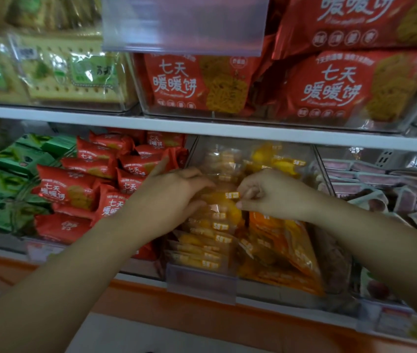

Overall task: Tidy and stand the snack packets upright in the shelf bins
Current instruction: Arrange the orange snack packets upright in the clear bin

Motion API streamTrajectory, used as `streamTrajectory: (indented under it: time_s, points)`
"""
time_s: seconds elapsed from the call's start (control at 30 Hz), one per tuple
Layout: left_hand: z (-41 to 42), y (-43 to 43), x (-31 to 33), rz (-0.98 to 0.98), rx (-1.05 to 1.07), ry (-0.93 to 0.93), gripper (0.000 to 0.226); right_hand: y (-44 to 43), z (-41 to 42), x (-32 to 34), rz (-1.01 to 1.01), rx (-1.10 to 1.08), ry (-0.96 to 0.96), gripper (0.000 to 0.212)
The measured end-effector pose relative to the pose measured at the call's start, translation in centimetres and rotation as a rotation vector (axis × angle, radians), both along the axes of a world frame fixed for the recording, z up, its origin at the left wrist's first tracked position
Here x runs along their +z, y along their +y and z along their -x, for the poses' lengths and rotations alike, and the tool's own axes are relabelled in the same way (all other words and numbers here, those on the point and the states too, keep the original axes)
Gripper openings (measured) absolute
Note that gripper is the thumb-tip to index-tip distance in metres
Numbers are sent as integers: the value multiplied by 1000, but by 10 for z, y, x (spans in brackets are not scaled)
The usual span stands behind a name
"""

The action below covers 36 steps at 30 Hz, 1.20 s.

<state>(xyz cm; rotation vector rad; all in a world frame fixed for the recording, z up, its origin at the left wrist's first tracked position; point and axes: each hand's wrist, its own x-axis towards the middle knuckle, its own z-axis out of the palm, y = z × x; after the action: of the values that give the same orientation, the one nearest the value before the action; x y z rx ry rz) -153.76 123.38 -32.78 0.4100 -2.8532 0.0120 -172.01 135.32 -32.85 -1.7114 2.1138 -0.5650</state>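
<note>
The clear bin (pixel 321 164) holds yellow snack packets (pixel 202 240), with red packets (pixel 75 189) at its nine o'clock. My left hand (pixel 174 192) grips the top packet (pixel 224 197) from nine o'clock, and my right hand (pixel 273 194) pinches it from three.

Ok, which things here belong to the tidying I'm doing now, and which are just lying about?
In hand: left hand, right hand, yellow packets both grip, their clear bin.
Lying about: red packets, green packets, purple packets, big red bags above.
</note>
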Motion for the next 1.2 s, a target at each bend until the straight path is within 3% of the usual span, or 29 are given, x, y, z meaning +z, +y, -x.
streamTrajectory:
  time_s: [0.17, 0.3, 0.37, 0.5, 0.57, 0.63, 0.73, 0.87, 1.0, 1.13, 1.2]
  points:
    - [2, -6, -1, 51, 94, -35, 20, -11, -20, -12, -24, 11, 110, 17]
    - [1, -10, -8, 115, 60, 84, 6, -8, -24, -22, 15, -39, -66, 29]
    - [0, -8, -5, 164, 53, 15, 7, -8, -25, -27, -59, 31, -28, 40]
    - [5, -3, 2, 159, 129, -226, 26, -12, -28, -27, -190, 138, 83, 43]
    - [0, 1, 1, 88, 113, -117, 30, -6, -25, -14, -151, 160, 108, 29]
    - [-6, 9, -2, 27, 61, -10, 47, 5, -18, -1, -1, 107, 147, 13]
    - [-7, 29, -9, -81, 5, -197, 76, 17, -5, 2, -13, 105, 296, 20]
    - [1, 31, -21, 50, 33, -383, 81, 27, 4, -6, 32, 133, 319, 27]
    - [5, 29, -16, 77, 66, -483, 76, 50, 10, -13, -49, 136, 340, 35]
    - [4, 33, -9, 29, 81, -455, 89, 76, 10, -1, -29, 104, 251, 32]
    - [6, 43, -1, 29, 92, -317, 73, 93, 10, 10, 87, 32, 160, 26]
